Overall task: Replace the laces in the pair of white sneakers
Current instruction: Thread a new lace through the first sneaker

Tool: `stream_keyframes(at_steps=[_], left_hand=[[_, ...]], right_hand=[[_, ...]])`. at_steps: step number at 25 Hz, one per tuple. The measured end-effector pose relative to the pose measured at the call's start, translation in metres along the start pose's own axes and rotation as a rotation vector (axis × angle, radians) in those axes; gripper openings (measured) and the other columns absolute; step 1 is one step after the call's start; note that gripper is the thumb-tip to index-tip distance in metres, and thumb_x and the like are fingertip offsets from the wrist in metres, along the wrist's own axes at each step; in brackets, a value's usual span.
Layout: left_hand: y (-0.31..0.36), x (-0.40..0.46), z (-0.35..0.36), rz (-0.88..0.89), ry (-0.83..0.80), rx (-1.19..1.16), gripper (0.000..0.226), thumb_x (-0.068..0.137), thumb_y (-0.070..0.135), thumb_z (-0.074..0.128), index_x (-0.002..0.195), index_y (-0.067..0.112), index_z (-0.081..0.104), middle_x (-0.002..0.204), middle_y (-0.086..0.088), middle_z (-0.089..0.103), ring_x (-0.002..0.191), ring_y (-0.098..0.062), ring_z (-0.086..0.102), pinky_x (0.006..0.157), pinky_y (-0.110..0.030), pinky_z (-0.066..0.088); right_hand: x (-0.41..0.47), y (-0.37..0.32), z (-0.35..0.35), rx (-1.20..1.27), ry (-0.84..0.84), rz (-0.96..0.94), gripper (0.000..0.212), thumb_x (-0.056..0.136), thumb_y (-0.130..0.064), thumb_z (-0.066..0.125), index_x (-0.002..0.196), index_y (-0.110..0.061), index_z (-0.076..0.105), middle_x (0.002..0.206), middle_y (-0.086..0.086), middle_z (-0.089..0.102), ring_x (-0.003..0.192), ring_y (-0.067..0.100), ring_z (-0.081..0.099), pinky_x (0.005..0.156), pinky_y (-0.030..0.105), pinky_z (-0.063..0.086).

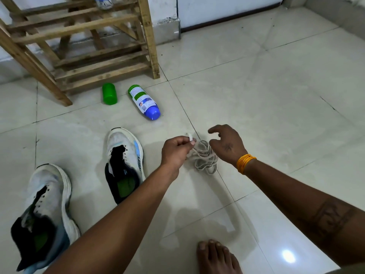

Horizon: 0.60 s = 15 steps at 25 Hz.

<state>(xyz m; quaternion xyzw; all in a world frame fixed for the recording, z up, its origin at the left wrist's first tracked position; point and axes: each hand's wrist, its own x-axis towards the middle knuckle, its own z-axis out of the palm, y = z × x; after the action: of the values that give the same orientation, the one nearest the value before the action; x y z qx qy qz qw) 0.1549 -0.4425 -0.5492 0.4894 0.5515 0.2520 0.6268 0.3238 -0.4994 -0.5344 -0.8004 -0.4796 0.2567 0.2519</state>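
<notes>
Two white sneakers with black tongues and empty eyelets stand on the tiled floor: one (pixel 123 155) at centre left, the other (pixel 45 210) at the lower left. A tangled bundle of off-white laces (pixel 204 158) lies on the floor between my hands. My left hand (pixel 175 151) pinches a loop of the lace between thumb and forefinger, lifting it off the pile. My right hand (pixel 227 144), with an orange band at the wrist, hovers over the bundle's right side with fingers loosely spread, holding nothing.
A wooden rack (pixel 79 42) stands at the upper left. A green cap (pixel 109 93) and a bottle with a blue base (pixel 144 101) lie on the floor in front of it. My bare foot (pixel 215 258) shows at the bottom. Pale floor tiles (pixel 276 95) spread right.
</notes>
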Motion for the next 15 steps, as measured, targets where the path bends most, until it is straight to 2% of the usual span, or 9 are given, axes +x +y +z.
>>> stream_keyframes(at_steps=[2, 3, 6, 8, 10, 12, 14, 15], left_hand=[[0.008, 0.002, -0.005, -0.017, -0.056, -0.195, 0.012, 0.093, 0.004, 0.069, 0.099, 0.010, 0.078, 0.076, 0.001, 0.069, 0.064, -0.012, 0.057, 0.059, -0.025, 0.049], [0.013, 0.002, -0.008, -0.018, -0.084, -0.258, 0.013, 0.094, 0.002, 0.068, 0.104, 0.005, 0.077, 0.076, -0.001, 0.068, 0.063, -0.014, 0.058, 0.059, -0.025, 0.050], [0.024, 0.000, -0.019, 0.011, -0.079, -0.274, 0.015, 0.092, 0.006, 0.072, 0.105, -0.001, 0.073, 0.076, -0.007, 0.070, 0.060, -0.015, 0.060, 0.056, -0.024, 0.052], [0.033, 0.000, -0.032, 0.023, -0.051, -0.251, 0.009, 0.091, 0.007, 0.074, 0.099, 0.004, 0.073, 0.078, -0.010, 0.071, 0.063, -0.017, 0.063, 0.057, -0.025, 0.054], [0.040, 0.003, -0.052, 0.027, -0.082, -0.143, 0.003, 0.089, 0.002, 0.072, 0.091, 0.004, 0.072, 0.077, -0.013, 0.071, 0.065, -0.022, 0.066, 0.060, -0.029, 0.057], [0.050, 0.004, -0.072, 0.052, -0.165, 0.195, 0.003, 0.088, -0.001, 0.069, 0.088, 0.002, 0.071, 0.078, -0.016, 0.075, 0.067, -0.025, 0.069, 0.066, -0.036, 0.060], [0.062, 0.008, -0.089, 0.161, -0.172, 0.808, 0.011, 0.088, 0.007, 0.068, 0.097, 0.011, 0.074, 0.089, -0.012, 0.076, 0.078, -0.024, 0.071, 0.074, -0.036, 0.058], [0.071, 0.012, -0.097, 0.207, -0.078, 1.115, 0.017, 0.087, 0.012, 0.067, 0.102, 0.015, 0.074, 0.098, -0.010, 0.074, 0.090, -0.026, 0.070, 0.079, -0.034, 0.055]], right_hand=[[0.002, -0.021, 0.000, 0.244, -0.105, -0.082, 0.049, 0.087, -0.006, 0.057, 0.132, -0.023, 0.065, 0.132, -0.005, 0.064, 0.118, 0.015, 0.059, 0.091, 0.023, 0.050], [0.004, -0.029, 0.001, 0.366, -0.191, -0.069, 0.051, 0.087, -0.006, 0.059, 0.135, -0.022, 0.063, 0.129, -0.006, 0.067, 0.114, 0.015, 0.063, 0.087, 0.024, 0.054], [0.009, -0.044, 0.007, 0.544, -0.332, -0.034, 0.051, 0.080, -0.019, 0.067, 0.131, -0.016, 0.065, 0.104, 0.004, 0.078, 0.093, 0.024, 0.075, 0.084, 0.037, 0.059], [0.012, -0.049, 0.009, 0.568, -0.343, -0.045, 0.029, 0.088, -0.017, 0.069, 0.116, -0.010, 0.072, 0.090, 0.014, 0.077, 0.076, 0.027, 0.074, 0.071, 0.035, 0.056], [0.015, -0.053, 0.008, 0.508, -0.304, -0.079, 0.010, 0.094, -0.014, 0.069, 0.098, -0.007, 0.076, 0.080, 0.012, 0.074, 0.066, 0.021, 0.068, 0.063, 0.034, 0.058], [0.021, -0.056, 0.004, 0.427, -0.310, -0.146, 0.008, 0.092, -0.012, 0.072, 0.088, -0.008, 0.077, 0.077, 0.010, 0.072, 0.066, 0.014, 0.065, 0.062, 0.033, 0.061], [0.027, -0.060, -0.002, 0.393, -0.336, -0.170, 0.006, 0.091, -0.010, 0.073, 0.087, -0.008, 0.077, 0.078, 0.011, 0.073, 0.058, 0.005, 0.060, 0.054, 0.024, 0.054], [0.029, -0.062, -0.005, 0.386, -0.329, -0.161, 0.006, 0.090, -0.011, 0.074, 0.087, -0.007, 0.077, 0.076, 0.010, 0.072, 0.053, 0.002, 0.057, 0.051, 0.018, 0.048]])
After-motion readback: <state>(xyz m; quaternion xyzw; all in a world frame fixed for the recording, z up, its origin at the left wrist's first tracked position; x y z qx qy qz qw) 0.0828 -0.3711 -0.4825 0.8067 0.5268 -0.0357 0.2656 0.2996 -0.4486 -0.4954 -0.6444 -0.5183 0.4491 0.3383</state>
